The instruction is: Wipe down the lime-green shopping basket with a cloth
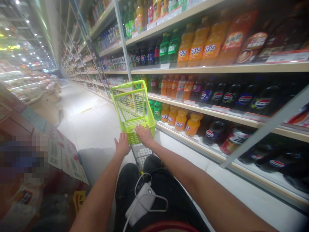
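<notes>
A small lime-green shopping cart (131, 133) stands just ahead of the person, its long axis running forward along the aisle. The right hand (144, 135), the nearer of the two, lies open with fingers spread on the cart's near rim. The left hand (122, 145), also open, sits just beside the cart's near corner; whether it touches is hard to tell. To the cart's right runs a shelf (217, 67) of orange soda bottles (181, 120) and Pepsi bottles (214, 96).
</notes>
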Action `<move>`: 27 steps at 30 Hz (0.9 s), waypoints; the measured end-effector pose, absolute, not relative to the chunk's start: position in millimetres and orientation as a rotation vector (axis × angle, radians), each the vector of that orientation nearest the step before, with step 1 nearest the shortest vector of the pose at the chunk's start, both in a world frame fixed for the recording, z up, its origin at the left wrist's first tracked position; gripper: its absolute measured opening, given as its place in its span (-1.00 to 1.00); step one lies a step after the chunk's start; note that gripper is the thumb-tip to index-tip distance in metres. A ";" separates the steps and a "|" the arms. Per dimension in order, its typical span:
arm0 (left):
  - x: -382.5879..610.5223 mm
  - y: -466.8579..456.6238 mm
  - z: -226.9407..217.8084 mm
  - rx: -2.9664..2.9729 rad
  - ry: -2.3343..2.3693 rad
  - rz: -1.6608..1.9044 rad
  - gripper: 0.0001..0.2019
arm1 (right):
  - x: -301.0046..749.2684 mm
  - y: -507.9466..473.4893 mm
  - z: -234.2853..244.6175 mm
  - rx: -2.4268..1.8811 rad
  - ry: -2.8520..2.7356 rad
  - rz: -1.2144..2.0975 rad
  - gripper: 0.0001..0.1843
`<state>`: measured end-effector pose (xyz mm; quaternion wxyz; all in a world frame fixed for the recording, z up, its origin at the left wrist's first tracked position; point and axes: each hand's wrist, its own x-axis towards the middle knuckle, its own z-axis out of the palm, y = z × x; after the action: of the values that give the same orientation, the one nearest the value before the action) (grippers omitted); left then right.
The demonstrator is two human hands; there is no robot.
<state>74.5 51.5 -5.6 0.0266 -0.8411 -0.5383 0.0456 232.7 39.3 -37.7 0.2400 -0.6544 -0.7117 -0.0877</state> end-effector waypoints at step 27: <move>54.6 98.4 -28.1 -2.565 -1.736 0.061 -0.23 | 304.1 65.8 -56.1 -1.867 -1.806 -0.338 -0.52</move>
<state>54.6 98.4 -28.1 0.0219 -0.8277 -0.5604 0.0198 304.1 65.8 -56.1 0.2582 -0.6887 -0.6660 -0.1246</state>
